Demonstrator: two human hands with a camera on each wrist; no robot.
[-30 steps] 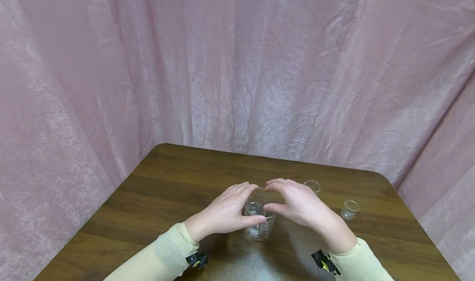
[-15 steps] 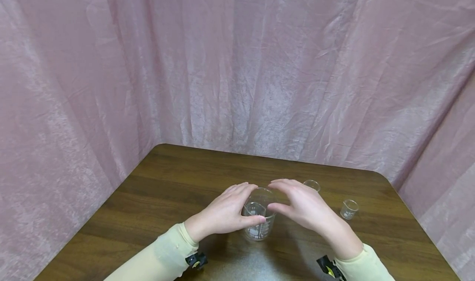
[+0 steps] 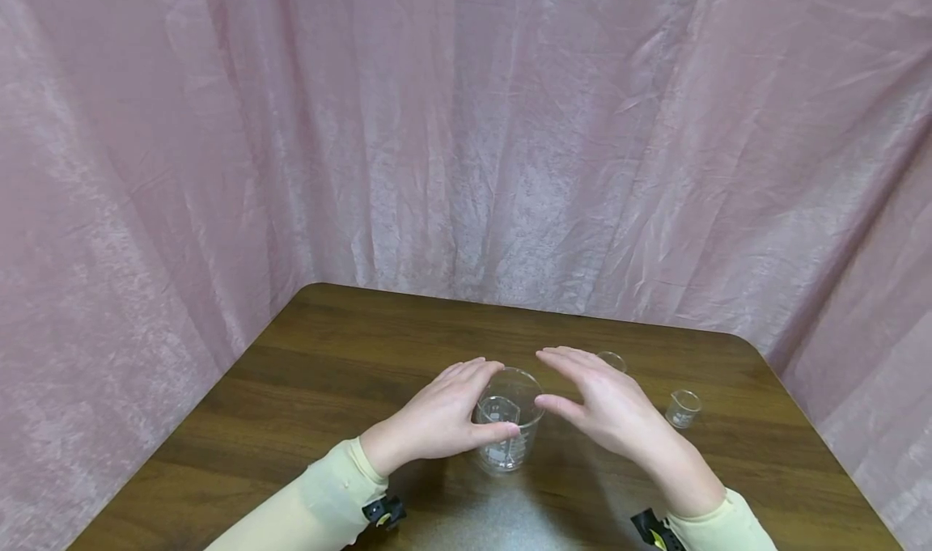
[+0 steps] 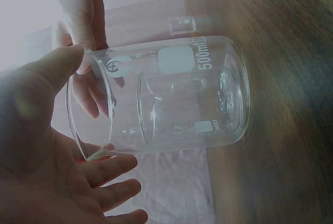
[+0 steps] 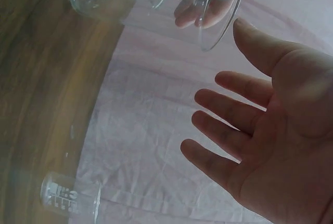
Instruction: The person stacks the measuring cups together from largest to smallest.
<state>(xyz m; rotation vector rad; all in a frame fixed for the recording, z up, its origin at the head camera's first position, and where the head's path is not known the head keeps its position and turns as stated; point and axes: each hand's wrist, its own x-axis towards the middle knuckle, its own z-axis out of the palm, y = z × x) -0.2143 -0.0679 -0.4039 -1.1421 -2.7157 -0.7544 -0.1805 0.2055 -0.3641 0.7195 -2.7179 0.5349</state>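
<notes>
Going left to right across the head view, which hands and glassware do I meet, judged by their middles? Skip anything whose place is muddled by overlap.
Left hand, large beaker, right hand, small beaker.

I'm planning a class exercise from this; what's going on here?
A person's left hand holds the large beaker upright by its rim, with a smaller beaker inside it. The right hand is beside the rim, fingers spread; whether its thumb touches is unclear. A third beaker stands farther right on the table; another glass vessel is partly hidden.
</notes>
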